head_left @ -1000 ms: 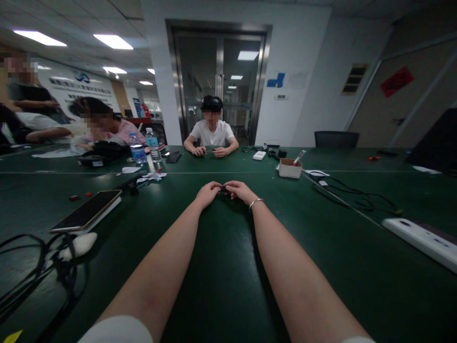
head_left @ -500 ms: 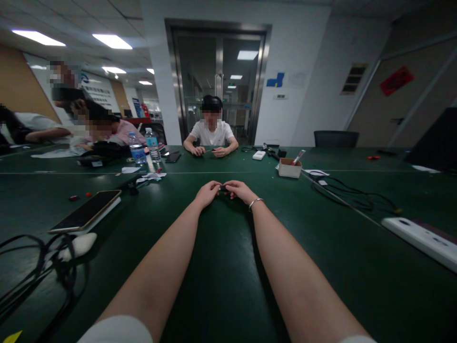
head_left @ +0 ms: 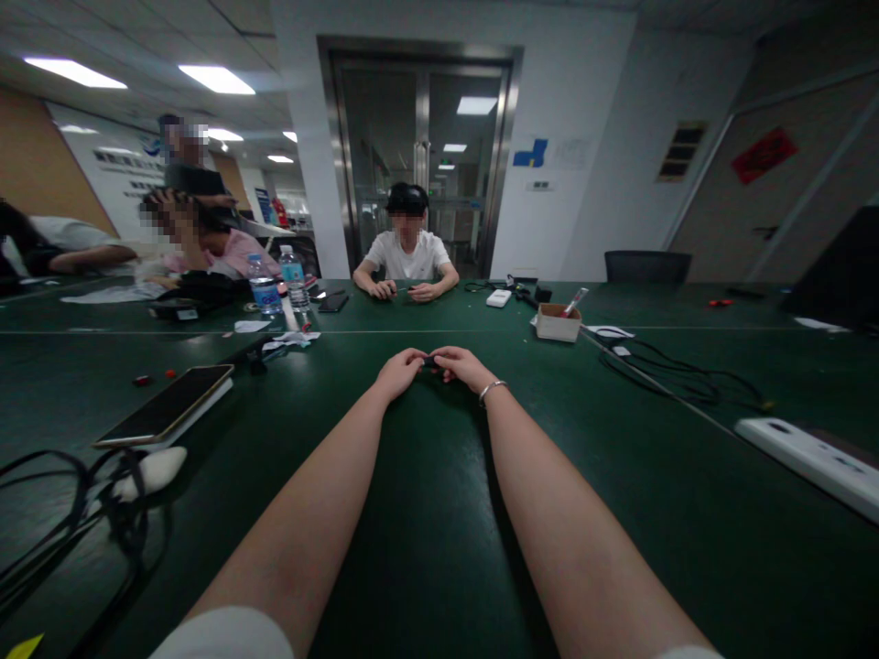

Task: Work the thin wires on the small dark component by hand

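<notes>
Both my arms reach out over the green table point(head_left: 439, 513), and the hands meet near its middle. A small dark object point(head_left: 429, 361), too small to name, is pinched between them. My left hand point(head_left: 401, 373) closes its fingertips on the left end of it. On the other end, my right hand point(head_left: 464, 368) is closed with thumb and fingers, a silver bracelet point(head_left: 492, 392) round its wrist. The fingers cover much of the object.
Left lie a phone point(head_left: 168, 405) on a white box, a pale computer mouse point(head_left: 155, 471) and black cables point(head_left: 75, 522). Bottles point(head_left: 294, 279) stand farther back. Right are a small box point(head_left: 558, 323) with a pen and a white power strip point(head_left: 810, 458). Opposite sits a person point(head_left: 406, 252).
My hands and the small dark object stay almost still. In the left background a standing person has moved to the right, and a seated person in pink has shifted a hand at the head.
</notes>
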A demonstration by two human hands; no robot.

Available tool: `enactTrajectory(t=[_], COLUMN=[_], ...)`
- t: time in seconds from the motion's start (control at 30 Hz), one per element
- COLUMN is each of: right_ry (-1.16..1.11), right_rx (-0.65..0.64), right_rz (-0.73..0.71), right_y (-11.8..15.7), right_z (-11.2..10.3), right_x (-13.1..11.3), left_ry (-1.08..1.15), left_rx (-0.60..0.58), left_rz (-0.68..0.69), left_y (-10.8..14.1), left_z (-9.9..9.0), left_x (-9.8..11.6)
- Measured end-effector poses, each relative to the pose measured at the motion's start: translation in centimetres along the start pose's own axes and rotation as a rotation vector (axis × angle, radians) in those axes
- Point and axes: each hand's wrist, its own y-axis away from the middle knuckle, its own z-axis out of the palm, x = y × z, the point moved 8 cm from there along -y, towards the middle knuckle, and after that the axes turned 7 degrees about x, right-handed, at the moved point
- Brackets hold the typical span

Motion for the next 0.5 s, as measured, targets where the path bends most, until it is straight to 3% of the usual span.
enactTrajectory(t=[0.5], right_ry=[0.001], right_rx=[0.006], right_rz=[0.003], right_y=[-0.09], right_z=[-0.03], right_x=[0.15], left_ry=[0.007], left_rx=[-0.005], left_rz=[-0.023], left_y=[0.16], left_z=[-0.05], left_x=[0.04])
